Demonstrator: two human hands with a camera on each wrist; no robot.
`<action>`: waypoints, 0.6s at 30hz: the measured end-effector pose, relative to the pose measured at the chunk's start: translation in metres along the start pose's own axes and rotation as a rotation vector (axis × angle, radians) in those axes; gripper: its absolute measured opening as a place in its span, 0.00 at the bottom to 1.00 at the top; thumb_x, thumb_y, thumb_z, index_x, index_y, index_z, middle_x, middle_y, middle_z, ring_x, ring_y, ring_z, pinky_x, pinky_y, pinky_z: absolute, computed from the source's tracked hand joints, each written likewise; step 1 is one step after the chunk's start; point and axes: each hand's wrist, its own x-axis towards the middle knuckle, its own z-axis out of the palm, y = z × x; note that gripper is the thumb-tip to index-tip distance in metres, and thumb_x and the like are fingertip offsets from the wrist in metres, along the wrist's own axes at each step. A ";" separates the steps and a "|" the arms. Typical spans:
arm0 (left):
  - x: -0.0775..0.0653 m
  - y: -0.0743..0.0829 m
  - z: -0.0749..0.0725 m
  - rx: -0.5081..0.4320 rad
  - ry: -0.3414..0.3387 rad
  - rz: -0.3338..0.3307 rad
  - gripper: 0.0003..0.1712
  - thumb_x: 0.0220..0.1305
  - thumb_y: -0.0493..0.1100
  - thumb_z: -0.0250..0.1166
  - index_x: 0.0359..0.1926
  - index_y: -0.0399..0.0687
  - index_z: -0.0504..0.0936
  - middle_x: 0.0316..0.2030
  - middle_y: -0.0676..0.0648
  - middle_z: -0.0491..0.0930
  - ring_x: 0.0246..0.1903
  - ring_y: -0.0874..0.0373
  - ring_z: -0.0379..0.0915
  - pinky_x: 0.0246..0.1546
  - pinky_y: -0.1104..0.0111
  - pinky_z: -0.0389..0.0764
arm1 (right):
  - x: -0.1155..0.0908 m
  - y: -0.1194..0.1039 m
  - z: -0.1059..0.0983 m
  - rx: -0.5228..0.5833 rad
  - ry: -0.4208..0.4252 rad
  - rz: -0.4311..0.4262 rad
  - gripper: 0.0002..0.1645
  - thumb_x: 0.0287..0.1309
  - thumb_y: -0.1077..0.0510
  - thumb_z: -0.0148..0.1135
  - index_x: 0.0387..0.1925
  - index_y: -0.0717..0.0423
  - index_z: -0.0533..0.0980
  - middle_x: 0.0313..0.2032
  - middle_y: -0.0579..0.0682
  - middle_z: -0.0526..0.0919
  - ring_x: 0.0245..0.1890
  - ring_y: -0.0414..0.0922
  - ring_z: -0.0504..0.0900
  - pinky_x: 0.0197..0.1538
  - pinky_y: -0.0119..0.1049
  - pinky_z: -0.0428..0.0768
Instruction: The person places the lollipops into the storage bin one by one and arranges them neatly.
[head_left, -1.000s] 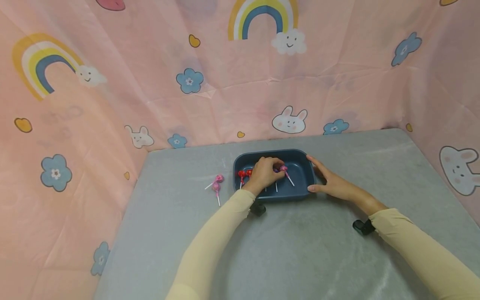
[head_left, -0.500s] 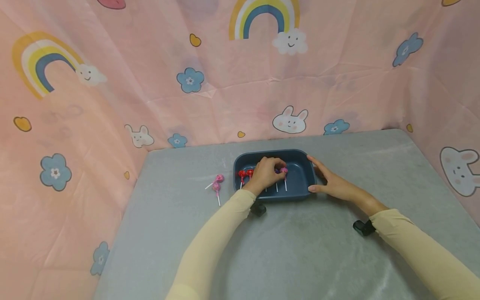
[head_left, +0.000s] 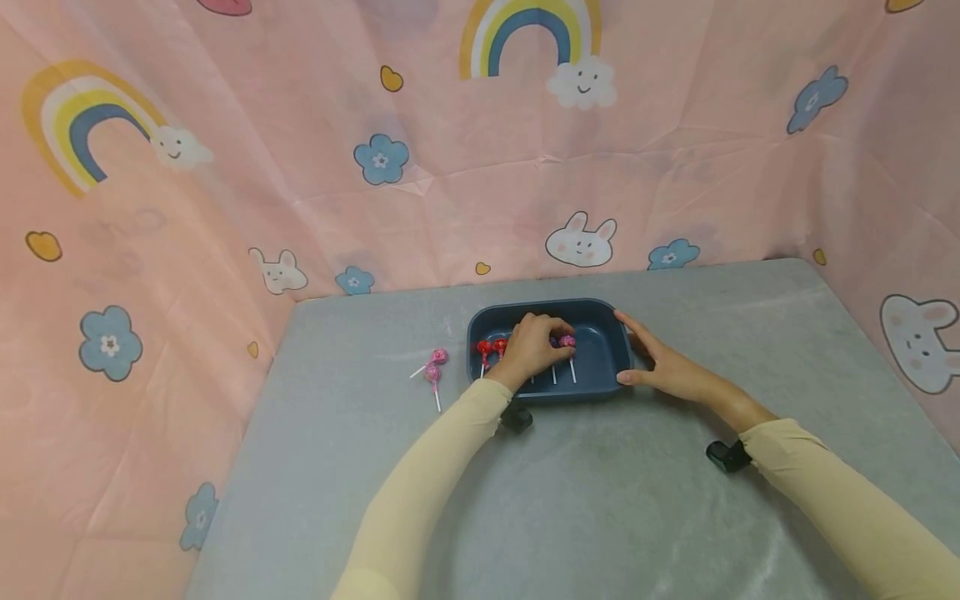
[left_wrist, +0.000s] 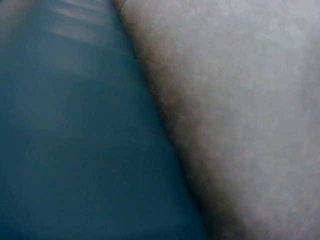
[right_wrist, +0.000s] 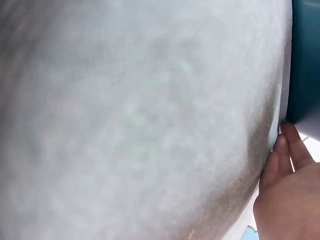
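A dark blue rectangular tray [head_left: 604,352] rests on the table with a row of lollipops in it. Reaching over its front wall, my left hand [head_left: 528,346] pinches a pink lollipop [head_left: 568,341] by its candy head, stick toward me. Beside that one, a purple lollipop [head_left: 554,342] is partly covered by the fingers. Two red lollipops [head_left: 483,347] lie at the tray's left end; others are hidden beneath the hand. My right hand [head_left: 667,364] rests against the tray's right end, thumb and fingers spread and fairly straight. In the left wrist view only the tray's wall [left_wrist: 90,145] and table appear.
Left of the tray, two pink lollipops [head_left: 432,374] lie on the grey table [head_left: 600,500], one close against the other. A pink patterned cloth [head_left: 450,208] hangs behind the table and at both sides. Dark wrist cameras [head_left: 727,456] sit under the sleeves.
The pink lollipop in my left fingers has turned from a slant to nearly parallel with its neighbours, mostly in the first half second. My right hand has stayed at the tray's end.
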 end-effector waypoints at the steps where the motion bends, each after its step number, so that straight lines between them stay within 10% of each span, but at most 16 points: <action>1: 0.000 0.000 0.000 0.001 0.000 -0.001 0.18 0.59 0.53 0.72 0.50 0.58 0.86 0.44 0.54 0.85 0.44 0.60 0.71 0.47 0.66 0.73 | 0.000 0.000 0.000 0.001 0.000 0.000 0.61 0.62 0.48 0.66 0.76 0.22 0.31 0.77 0.69 0.44 0.76 0.70 0.46 0.70 0.73 0.51; 18: -0.001 0.001 -0.002 0.024 -0.002 -0.034 0.19 0.58 0.53 0.72 0.50 0.56 0.86 0.46 0.54 0.86 0.46 0.59 0.73 0.50 0.64 0.74 | -0.001 -0.002 0.000 -0.005 0.003 0.007 0.61 0.61 0.48 0.66 0.76 0.22 0.31 0.77 0.68 0.43 0.76 0.71 0.46 0.69 0.74 0.51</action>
